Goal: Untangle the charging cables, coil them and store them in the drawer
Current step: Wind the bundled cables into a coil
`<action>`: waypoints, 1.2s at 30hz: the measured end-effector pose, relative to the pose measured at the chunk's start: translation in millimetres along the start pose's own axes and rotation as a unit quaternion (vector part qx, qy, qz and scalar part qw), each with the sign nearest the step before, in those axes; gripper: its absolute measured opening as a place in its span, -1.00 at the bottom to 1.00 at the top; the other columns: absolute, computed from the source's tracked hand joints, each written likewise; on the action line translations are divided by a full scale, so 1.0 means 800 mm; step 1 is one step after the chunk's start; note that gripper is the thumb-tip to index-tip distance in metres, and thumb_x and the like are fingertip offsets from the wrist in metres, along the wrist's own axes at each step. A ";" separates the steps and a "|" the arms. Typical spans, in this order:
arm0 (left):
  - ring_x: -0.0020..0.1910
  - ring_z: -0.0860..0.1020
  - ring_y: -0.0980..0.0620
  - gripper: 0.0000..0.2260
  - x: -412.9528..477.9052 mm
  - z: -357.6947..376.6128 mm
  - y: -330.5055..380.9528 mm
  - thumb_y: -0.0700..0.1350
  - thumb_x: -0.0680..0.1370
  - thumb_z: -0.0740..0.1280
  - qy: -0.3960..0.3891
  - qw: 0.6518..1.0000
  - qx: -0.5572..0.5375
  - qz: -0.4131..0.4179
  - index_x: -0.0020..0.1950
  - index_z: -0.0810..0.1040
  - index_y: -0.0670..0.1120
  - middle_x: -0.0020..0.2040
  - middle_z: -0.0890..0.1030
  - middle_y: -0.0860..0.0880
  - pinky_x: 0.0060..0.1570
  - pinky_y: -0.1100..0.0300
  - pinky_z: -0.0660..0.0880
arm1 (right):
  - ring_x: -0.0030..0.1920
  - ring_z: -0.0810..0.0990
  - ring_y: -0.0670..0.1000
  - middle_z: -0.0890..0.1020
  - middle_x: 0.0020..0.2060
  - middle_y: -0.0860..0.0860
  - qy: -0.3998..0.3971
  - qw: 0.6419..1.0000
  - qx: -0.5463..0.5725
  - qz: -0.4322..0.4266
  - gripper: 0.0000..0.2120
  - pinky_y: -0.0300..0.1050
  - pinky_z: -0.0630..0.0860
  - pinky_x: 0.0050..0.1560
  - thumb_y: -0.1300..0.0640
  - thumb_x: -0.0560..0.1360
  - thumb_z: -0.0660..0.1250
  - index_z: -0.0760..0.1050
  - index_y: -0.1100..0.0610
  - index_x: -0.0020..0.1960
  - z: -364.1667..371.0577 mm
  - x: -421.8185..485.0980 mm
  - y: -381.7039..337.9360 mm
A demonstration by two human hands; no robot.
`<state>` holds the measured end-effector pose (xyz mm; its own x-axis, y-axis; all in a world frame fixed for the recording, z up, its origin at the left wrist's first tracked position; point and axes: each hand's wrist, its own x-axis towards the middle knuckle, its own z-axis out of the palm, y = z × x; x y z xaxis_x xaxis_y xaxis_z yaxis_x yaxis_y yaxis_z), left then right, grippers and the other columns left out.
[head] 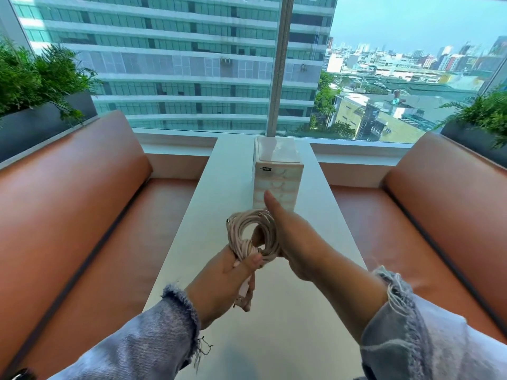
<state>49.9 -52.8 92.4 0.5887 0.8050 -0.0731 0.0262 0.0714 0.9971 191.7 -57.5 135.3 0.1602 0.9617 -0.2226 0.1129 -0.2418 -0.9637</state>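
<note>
Beige cable coil [251, 237] loops above the grip of the left hand [225, 281].

Matt cables [248, 233]; drawer unit [277, 163] glossy plastic; table [189, 229] smooth matt; seats [82, 201] leather-look w/ sheen; sleeves [170, 327] frayed denim

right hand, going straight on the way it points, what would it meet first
Probably the drawer box front, just beyond the right hand, which touches the cable coil; depth is unclear.
</note>
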 end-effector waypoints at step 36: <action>-0.46 0.45 0.17 -0.89 0.000 -0.001 -0.001 -0.10 0.55 0.30 -0.105 0.942 0.318 0.007 -0.14 0.40 0.02 -0.35 0.49 0.06 -0.46 0.36 0.40 | -0.47 0.48 -0.01 0.52 -0.46 0.06 0.028 0.963 0.258 0.069 -0.48 -0.17 0.40 -0.40 -0.24 0.59 0.04 0.51 0.16 -0.17 -0.006 -0.002 0.039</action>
<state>49.1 -52.4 91.8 0.7379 0.6642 -0.1200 0.4561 -0.3596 0.8140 199.3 -67.3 106.6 0.1935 0.9126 -0.3602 -0.4140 -0.2569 -0.8733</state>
